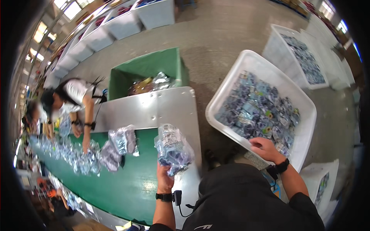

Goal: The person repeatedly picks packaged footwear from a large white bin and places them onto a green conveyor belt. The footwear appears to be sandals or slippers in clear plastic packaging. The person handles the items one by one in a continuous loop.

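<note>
Green belt (127, 184) lies left of the left hand (165, 179), fingers grasping a bag (173, 149), likely light, soft, slippery, best cupped underneath; right hand (266, 149) looks empty, loosely curled over a tub (287, 79).

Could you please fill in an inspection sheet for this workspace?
Surface: green worktop with a metal border.
Job's things: a clear bag of bluish contents, held up; small packs heaped in a white tub.
Clutter: two lilac bundles and a row of clear packages on the worktop.
Hands: left hand grips the bag; right hand is at the tub's near edge, its grasp unclear.
Cables: a black cable by the left wrist.
Surroundings: green bin behind the border; a co-worker at the worktop's left.
</note>
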### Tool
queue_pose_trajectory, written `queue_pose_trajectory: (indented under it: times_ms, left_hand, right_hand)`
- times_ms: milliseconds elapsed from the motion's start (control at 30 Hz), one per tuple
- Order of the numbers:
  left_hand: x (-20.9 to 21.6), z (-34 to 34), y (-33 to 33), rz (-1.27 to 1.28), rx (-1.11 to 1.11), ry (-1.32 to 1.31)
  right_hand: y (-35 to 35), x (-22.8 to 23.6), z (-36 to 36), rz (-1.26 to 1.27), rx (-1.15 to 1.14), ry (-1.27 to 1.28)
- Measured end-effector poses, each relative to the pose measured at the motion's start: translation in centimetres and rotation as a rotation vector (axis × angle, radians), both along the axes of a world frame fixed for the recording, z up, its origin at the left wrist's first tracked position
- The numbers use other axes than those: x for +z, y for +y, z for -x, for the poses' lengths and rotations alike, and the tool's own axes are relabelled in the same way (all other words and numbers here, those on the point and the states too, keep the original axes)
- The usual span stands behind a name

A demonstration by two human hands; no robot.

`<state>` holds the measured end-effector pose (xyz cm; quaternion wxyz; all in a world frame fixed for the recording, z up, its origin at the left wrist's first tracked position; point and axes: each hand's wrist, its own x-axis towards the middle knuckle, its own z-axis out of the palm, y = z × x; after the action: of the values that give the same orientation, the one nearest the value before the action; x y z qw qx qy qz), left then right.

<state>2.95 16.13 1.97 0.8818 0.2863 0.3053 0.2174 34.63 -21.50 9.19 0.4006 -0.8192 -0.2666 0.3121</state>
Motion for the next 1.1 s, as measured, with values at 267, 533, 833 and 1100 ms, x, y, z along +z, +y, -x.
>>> queue_pose_trajectory:
  times_ms: [267,533,833,1100]
  left_hand:
    - [6.9,-9.7,-7.0,-0.174,-0.248,0.115]
    - [7.0,-16.5,-14.3,-0.127,-0.492,0.157]
    - [6.5,-20.9,-25.1,0.274,-0.817,0.254]
    - [5.4,-24.2,-31.7,0.005,-0.848,0.462]
  right_hand:
    - [3.8,7.8,1.0,-0.299,0.205,-0.296]
    - [1.6,6.6,1.0,-0.381,0.308,-0.531]
    - [-7.1,1.0,-1.8,-0.094,0.332,-0.359]
    - [-18.5,-4.6,-5.0,0.084,0.204,-0.368]
